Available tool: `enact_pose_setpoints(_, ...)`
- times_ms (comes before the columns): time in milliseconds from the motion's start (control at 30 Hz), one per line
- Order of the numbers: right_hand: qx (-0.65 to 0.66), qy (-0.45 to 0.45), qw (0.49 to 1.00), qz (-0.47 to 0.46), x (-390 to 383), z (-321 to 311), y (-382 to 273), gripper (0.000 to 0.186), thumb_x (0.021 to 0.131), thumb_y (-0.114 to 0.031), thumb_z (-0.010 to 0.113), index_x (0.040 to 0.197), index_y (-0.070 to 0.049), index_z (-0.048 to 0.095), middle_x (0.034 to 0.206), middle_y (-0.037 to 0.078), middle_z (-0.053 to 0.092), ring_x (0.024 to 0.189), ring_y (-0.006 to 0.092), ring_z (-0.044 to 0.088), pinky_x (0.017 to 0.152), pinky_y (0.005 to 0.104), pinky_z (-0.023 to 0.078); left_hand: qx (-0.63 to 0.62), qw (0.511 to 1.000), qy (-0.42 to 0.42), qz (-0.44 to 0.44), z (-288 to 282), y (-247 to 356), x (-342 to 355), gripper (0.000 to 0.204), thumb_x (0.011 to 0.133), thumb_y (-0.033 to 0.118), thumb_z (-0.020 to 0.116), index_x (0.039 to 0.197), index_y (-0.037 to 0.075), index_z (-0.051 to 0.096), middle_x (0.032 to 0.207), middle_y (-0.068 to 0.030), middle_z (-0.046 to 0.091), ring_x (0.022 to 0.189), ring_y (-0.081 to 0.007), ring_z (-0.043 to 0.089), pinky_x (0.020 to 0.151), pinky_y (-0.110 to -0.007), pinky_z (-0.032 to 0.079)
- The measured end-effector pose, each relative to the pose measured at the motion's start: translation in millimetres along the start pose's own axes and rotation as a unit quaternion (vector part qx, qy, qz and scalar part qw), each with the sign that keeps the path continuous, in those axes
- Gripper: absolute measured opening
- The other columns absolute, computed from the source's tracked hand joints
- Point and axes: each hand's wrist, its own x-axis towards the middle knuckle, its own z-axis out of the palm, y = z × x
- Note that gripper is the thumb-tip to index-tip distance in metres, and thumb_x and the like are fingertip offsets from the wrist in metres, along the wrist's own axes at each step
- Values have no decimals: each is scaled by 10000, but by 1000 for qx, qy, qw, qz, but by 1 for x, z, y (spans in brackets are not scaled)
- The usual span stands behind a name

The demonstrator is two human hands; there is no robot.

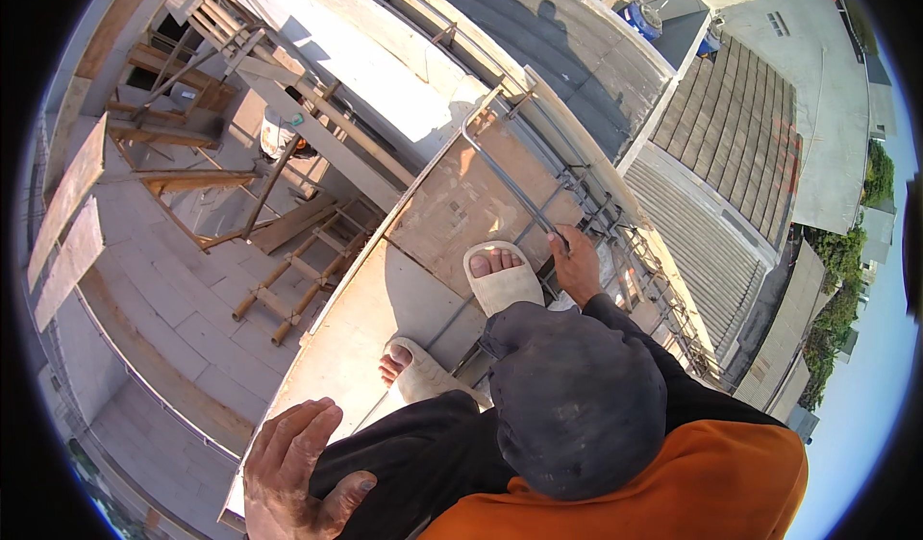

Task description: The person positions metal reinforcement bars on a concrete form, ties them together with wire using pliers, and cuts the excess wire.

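My left hand [298,468] comes in at the lower left, bare, with its fingers stretched out and the thumb apart; it holds nothing. My right hand does not show. Just in front of me a co-worker in a dark cap [577,401] and an orange top [673,492] crouches, wearing pale sandals [502,278]. That person's dark-sleeved right arm reaches forward, and the hand [575,264] grips a grey metal bar [510,176] with a bent far end. The bar lies over boards beside a row of steel rebar [601,208].
A board platform [471,203] lies underfoot, its left edge dropping to a lower level. Down there stand a wooden ladder [303,271], timber props and a partly hidden person [281,138]. Rebar cages run along the right edge, above corrugated roofs [697,203].
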Motion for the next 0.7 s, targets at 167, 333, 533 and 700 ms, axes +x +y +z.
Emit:
enact_pose_setpoints(167, 16, -14, 1000, 4, -5, -1, 3, 275, 1000, -284, 651, 1133, -46, 689, 1101, 177, 709, 1074, 406, 646, 911, 478, 508, -15, 1000, 4, -28, -1, -1, 4, 541, 961, 322, 731, 1407, 45, 601, 1360, -252, 631, 1252, -430, 622, 1021, -487, 537)
enact_pose_setpoints(333, -8, -74, 997, -7, -18, 5, -9, 293, 982, -294, 670, 1130, -44, 703, 1078, 159, 726, 1044, 387, 655, 905, 469, 517, -3, 1000, 24, -20, 15, -21, 4, 674, 863, 509, 803, 1283, 6, 643, 1185, -222, 707, 1077, -376, 698, 914, -461, 554)
enact_pose_setpoints(533, -34, -108, 994, 4, -20, 3, -16, 300, 981, -307, 660, 1135, -53, 708, 1070, 160, 728, 1034, 392, 644, 897, 483, 512, -12, 999, 42, 25, 20, -38, 7, 657, 871, 483, 801, 1293, 10, 630, 1180, -230, 707, 1036, -382, 709, 863, -458, 572)
enact_pose_setpoints(700, -58, -130, 990, 9, -15, 0, -20, 310, 988, -324, 643, 1148, -66, 706, 1075, 168, 724, 1052, 401, 637, 907, 493, 507, -11, 1000, 14, -8, 11, -39, 4, 680, 859, 496, 811, 1301, 11, 632, 1168, -230, 710, 1035, -381, 707, 870, -453, 573)
